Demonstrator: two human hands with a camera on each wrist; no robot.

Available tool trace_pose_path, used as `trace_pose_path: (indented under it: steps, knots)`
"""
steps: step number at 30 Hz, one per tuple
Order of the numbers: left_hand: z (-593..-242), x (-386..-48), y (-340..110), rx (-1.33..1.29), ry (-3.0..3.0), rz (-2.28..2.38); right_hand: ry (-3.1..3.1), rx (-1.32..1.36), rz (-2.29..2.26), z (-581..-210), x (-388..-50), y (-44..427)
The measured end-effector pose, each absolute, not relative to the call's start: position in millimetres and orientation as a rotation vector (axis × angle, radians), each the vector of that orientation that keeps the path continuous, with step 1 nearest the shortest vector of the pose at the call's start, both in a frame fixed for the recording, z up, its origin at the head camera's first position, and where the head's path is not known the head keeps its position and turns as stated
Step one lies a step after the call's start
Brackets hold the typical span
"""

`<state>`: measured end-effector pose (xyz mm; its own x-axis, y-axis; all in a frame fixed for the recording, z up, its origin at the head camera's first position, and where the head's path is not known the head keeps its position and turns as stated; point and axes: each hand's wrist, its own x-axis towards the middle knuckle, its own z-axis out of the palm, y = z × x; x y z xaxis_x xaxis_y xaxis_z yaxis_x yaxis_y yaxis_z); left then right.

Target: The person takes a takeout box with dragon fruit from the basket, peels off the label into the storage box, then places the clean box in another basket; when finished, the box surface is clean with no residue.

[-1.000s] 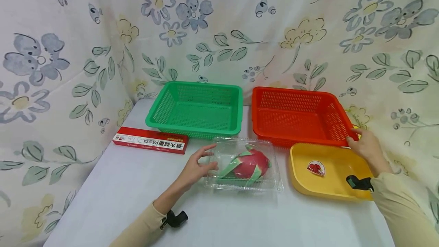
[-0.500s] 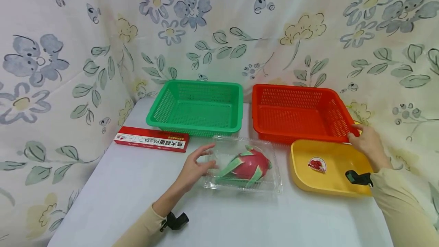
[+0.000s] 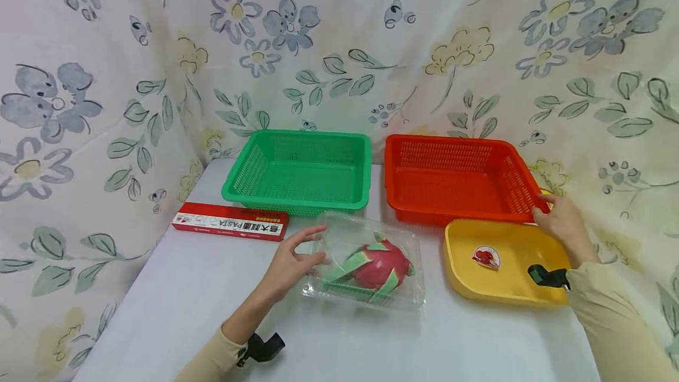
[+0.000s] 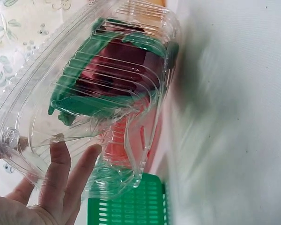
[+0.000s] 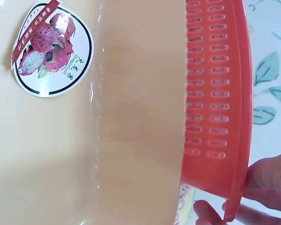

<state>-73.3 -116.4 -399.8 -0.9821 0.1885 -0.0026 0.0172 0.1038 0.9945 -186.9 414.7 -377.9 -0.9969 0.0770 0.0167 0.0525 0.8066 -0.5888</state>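
Two hands are gripping: the right hand [image 3: 564, 227] pinching the red basket's [image 3: 442, 178] near right corner, the half-open left hand [image 3: 289, 265] holding a clear box [image 3: 339, 240], dragon fruit [image 3: 379, 267] inside, left and in front of the basket. The box is angling more than a moment ago, so it is apparently being moved.
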Motion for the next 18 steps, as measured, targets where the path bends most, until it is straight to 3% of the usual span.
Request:
trace_pose_path:
  steps: [18]
  knots:
    - [-366.6, -88.0, -120.4, 0.368, 2.215, 2.048, -2.916, -0.132, 0.909, -373.2, -191.0, 420.6]
